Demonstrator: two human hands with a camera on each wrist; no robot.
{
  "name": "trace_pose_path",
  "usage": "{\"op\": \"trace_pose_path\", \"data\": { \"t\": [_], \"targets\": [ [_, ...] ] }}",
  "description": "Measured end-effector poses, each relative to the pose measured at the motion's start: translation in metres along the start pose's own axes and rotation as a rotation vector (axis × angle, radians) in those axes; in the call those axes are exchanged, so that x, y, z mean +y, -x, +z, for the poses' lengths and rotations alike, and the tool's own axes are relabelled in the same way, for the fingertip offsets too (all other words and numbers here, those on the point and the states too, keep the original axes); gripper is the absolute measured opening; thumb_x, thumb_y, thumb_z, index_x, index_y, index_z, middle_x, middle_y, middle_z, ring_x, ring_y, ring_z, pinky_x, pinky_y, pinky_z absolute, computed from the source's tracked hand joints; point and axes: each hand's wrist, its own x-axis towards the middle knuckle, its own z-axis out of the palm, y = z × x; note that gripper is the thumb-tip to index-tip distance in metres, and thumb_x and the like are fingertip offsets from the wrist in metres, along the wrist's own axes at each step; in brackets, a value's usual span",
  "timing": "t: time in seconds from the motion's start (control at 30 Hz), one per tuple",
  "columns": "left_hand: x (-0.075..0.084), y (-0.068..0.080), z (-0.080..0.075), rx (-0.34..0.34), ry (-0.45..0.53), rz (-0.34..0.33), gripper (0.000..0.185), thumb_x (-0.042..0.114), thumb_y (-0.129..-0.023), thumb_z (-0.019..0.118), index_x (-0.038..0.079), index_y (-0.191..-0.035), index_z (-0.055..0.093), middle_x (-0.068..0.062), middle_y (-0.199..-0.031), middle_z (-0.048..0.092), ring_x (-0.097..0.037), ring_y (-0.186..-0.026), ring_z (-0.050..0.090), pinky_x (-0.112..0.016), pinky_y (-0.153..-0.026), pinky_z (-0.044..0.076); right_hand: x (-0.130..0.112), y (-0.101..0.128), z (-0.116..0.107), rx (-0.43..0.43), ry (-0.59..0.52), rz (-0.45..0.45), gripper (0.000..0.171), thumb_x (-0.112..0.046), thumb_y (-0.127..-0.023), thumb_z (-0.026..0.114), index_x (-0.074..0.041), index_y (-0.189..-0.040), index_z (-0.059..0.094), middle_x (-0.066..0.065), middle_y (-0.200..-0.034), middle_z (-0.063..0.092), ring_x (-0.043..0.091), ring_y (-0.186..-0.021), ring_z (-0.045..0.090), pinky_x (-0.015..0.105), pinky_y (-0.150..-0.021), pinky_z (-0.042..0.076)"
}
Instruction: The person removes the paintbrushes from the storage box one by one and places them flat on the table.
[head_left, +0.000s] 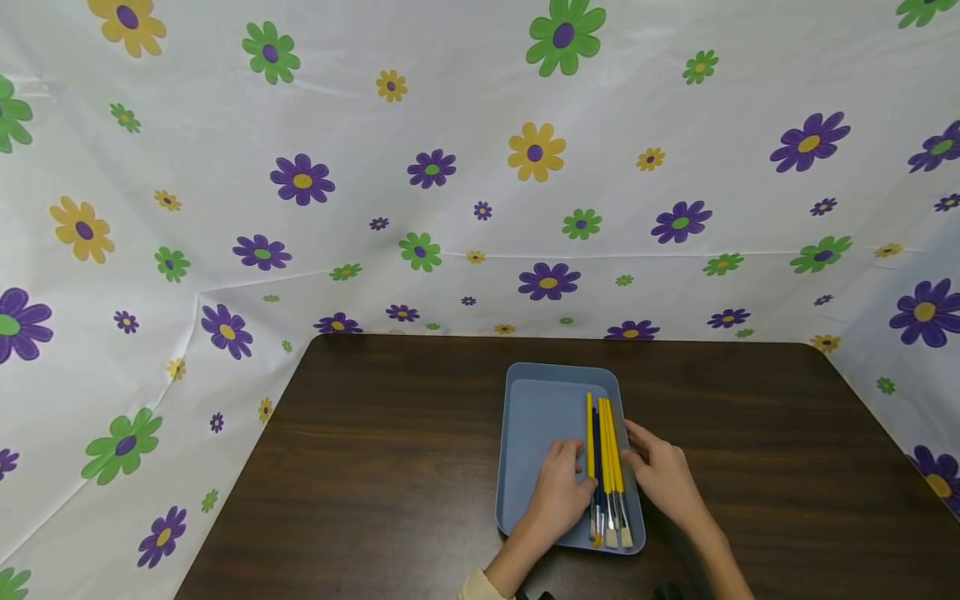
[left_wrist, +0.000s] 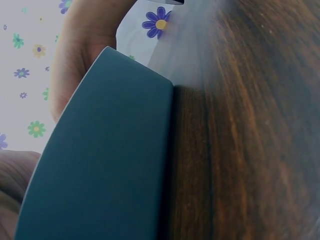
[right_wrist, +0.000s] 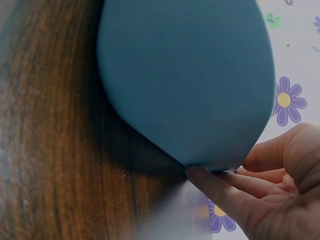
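Note:
In the head view, several paintbrushes (head_left: 613,450), most yellow-handled and one dark blue, lie side by side along the right of a blue-grey tray (head_left: 536,400). Their bristles point toward the person. My left hand (head_left: 558,492) is inside the tray, left of the brushes, fingers loosely bent and thumb touching the leftmost yellow handle. At the tray's right side, my right hand (head_left: 663,475) holds the wall. The right wrist view shows a finger (right_wrist: 220,192) against the wall's lower outside corner and the thumb behind the rim.
The tray stands on a dark wood-grain table (head_left: 375,442). Behind and beside the table hangs a white flowered cloth (head_left: 450,108). Dark objects (head_left: 667,592), cut off by the lower frame edge, show near the person.

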Motion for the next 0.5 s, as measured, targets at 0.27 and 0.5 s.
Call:
{"op": "trace_pose_path", "data": {
  "t": [0.27,0.5],
  "targets": [
    [-0.0001,-0.0014,0.0022,-0.007,-0.001,-0.007,0.048,-0.002,-0.088,0.077,-0.001,-0.133,0.062,-0.007,-0.113,0.059,-0.007,-0.09,0.056,-0.02,-0.07,0.048,-0.0012,0.0003,-0.0001,-0.011,0.002,0.016,0.048,0.001,-0.101,0.058,0.015,-0.146,0.046,0.037,-0.138,0.055,0.048,-0.121,0.062,0.055,-0.093,0.056],
    [-0.0011,-0.0032,0.0035,-0.046,-0.011,0.003,0.058,-0.005,-0.084,0.081,0.0,-0.137,0.06,-0.009,-0.12,0.058,-0.006,-0.091,0.058,-0.019,-0.071,0.05,-0.0024,-0.0002,0.0001,-0.009,0.001,0.015,0.048,0.001,-0.101,0.058,0.015,-0.146,0.046,0.037,-0.14,0.054,0.048,-0.121,0.061,0.055,-0.093,0.056]
  ]
}}
